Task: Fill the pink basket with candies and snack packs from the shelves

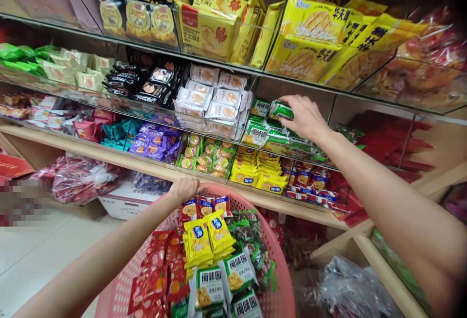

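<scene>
My left hand (pixel 184 189) is closed over the far rim of a pink plastic basket (pixel 284 264). Inside the basket lie green-and-white snack packets (pixel 208 289), yellow packets (pixel 197 241), red packets (pixel 149 279), red-and-blue packets (pixel 206 205) and dark green wrapped pieces (pixel 251 230). My right hand (pixel 304 117) reaches into a middle-shelf compartment, its fingers closed on a green-and-white snack packet (pixel 281 110). Similar packets (pixel 257 131) lie stacked below and beside it. The fingertips partly cover the held packet.
Clear dividers and front strips edge the compartments. White packets (pixel 222 97) sit left of my right hand; yellow packs (pixel 310 31) stand on the shelf above. Below are yellow packets (pixel 251 174) and purple packets (pixel 153 143). A white carton (pixel 126 206) and plastic bags (pixel 83 179) rest under the shelves.
</scene>
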Demonstrator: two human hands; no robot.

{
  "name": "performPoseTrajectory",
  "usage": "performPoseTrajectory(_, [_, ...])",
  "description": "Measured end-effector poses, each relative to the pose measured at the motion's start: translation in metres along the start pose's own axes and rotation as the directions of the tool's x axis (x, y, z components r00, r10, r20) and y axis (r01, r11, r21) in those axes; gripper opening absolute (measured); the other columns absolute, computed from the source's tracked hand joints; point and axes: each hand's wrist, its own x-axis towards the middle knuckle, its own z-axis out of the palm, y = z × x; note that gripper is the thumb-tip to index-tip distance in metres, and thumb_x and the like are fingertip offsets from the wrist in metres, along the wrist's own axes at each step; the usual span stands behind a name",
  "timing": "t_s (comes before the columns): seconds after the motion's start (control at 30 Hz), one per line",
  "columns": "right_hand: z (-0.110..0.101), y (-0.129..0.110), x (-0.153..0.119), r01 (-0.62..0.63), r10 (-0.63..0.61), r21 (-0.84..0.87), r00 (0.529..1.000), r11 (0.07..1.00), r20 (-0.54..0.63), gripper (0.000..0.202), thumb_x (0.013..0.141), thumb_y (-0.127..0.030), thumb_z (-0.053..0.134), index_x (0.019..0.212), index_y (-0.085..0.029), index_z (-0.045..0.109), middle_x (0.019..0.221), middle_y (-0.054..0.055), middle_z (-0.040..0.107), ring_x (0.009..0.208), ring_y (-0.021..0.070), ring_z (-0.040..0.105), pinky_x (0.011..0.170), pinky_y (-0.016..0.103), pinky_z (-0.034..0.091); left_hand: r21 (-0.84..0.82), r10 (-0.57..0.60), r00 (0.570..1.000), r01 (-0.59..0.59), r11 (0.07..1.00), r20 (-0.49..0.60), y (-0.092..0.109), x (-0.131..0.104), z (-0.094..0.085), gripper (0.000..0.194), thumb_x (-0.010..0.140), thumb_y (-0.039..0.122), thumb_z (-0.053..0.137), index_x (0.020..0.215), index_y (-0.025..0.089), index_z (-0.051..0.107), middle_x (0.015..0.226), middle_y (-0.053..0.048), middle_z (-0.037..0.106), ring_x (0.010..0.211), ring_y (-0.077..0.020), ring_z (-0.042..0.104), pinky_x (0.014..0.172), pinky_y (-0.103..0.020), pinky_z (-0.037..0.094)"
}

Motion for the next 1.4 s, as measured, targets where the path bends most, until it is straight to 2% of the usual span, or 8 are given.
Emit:
performPoseTrajectory(0.23, [-0.052,-0.058,-0.070,0.037,-0.022,0.201,0.997,0.979,-0.080,0.042,0.080,-0.027,0.050,0.121,-0.022,0.043,0.118,0.009,0.050,0.108,0.0273,0.044,0.090,0.046,0.035,-0.013,-0.005,0.998,0.006,1.000,0.055,0.000,0.003,0.002,0.077,0.080,0.066,0.013,0.089,0.008,0.063,0.083,-0.023,0.066,0.082,-0.0293,0.063,0.070,-0.038,0.044])
performPoseTrajectory(0.4, [-0.066,-0.121,-0.147,-0.136,0.008,0.546,0.973,0.827,0.231,0.048,0.078,-0.026,0.054,0.123,-0.029,0.039,0.117,0.002,0.052,0.104,0.0202,0.050,0.088,0.037,0.042,0.006,-0.016,0.995,0.015,1.000,0.096,0.002,0.004,0.000,0.078,0.080,0.066,0.013,0.091,0.007,0.063,0.086,-0.023,0.066,0.086,-0.0302,0.063,0.072,-0.037,0.043])
performPoseTrajectory(0.6, [-0.049,-0.164,-0.213,-0.498,-0.163,0.692,0.738,0.522,0.655,0.051,0.071,-0.021,0.057,0.119,-0.030,0.043,0.116,0.000,0.052,0.106,0.0178,0.049,0.091,0.034,0.040,0.017,-0.027,0.993,0.025,1.000,0.111,0.004,0.004,-0.003,0.079,0.080,0.066,0.011,0.094,0.007,0.062,0.090,-0.023,0.066,0.089,-0.0302,0.062,0.074,-0.037,0.041])
performPoseTrajectory(0.73, [-0.044,-0.176,-0.230,-0.698,-0.259,0.640,0.585,0.321,0.768,0.056,0.066,-0.018,0.058,0.119,-0.028,0.043,0.109,0.000,0.055,0.096,0.0165,0.053,0.084,0.030,0.043,0.023,-0.028,0.992,0.026,0.999,0.121,0.005,0.004,-0.004,0.081,0.080,0.066,0.009,0.093,0.007,0.062,0.090,-0.024,0.066,0.089,-0.0308,0.062,0.073,-0.037,0.041])
performPoseTrajectory(0.87, [-0.043,-0.179,-0.230,-0.776,-0.360,0.589,0.495,0.228,0.791,0.059,0.063,-0.017,0.061,0.118,-0.025,0.043,0.105,0.000,0.054,0.093,0.0151,0.052,0.083,0.029,0.043,0.031,-0.026,0.991,0.022,0.999,0.132,0.005,0.003,-0.005,0.081,0.080,0.066,0.008,0.094,0.006,0.062,0.091,-0.025,0.065,0.090,-0.0308,0.061,0.074,-0.037,0.040])
performPoseTrajectory(1.07, [-0.031,-0.176,-0.229,-0.777,-0.417,0.541,0.397,0.321,0.818,0.051,0.058,-0.019,0.065,0.108,-0.022,0.053,0.098,-0.001,0.055,0.085,0.0139,0.051,0.075,0.026,0.044,0.025,-0.014,0.994,0.011,1.000,0.113,0.004,0.003,-0.003,0.079,0.080,0.065,0.010,0.093,0.007,0.062,0.091,-0.024,0.065,0.090,-0.0308,0.061,0.074,-0.038,0.040])
performPoseTrajectory(1.2, [-0.026,-0.178,-0.231,-0.719,-0.404,0.553,0.398,0.420,0.824,0.044,0.061,-0.024,0.066,0.103,-0.020,0.055,0.092,-0.001,0.057,0.080,0.0143,0.052,0.071,0.026,0.044,0.029,-0.016,0.994,0.013,1.000,0.112,0.004,0.003,-0.003,0.079,0.080,0.065,0.009,0.093,0.007,0.062,0.089,-0.024,0.066,0.088,-0.0313,0.061,0.073,-0.038,0.041])
performPoseTrajectory(1.4, [-0.031,-0.178,-0.235,-0.588,-0.347,0.552,0.432,0.592,0.833,0.049,0.070,-0.038,0.062,0.116,-0.025,0.052,0.113,0.005,0.056,0.106,0.0223,0.049,0.090,0.036,0.040,0.030,-0.018,0.994,0.015,0.999,0.112,0.002,0.004,-0.002,0.080,0.080,0.066,0.008,0.093,0.008,0.062,0.089,-0.024,0.066,0.088,-0.0309,0.061,0.072,-0.037,0.041])
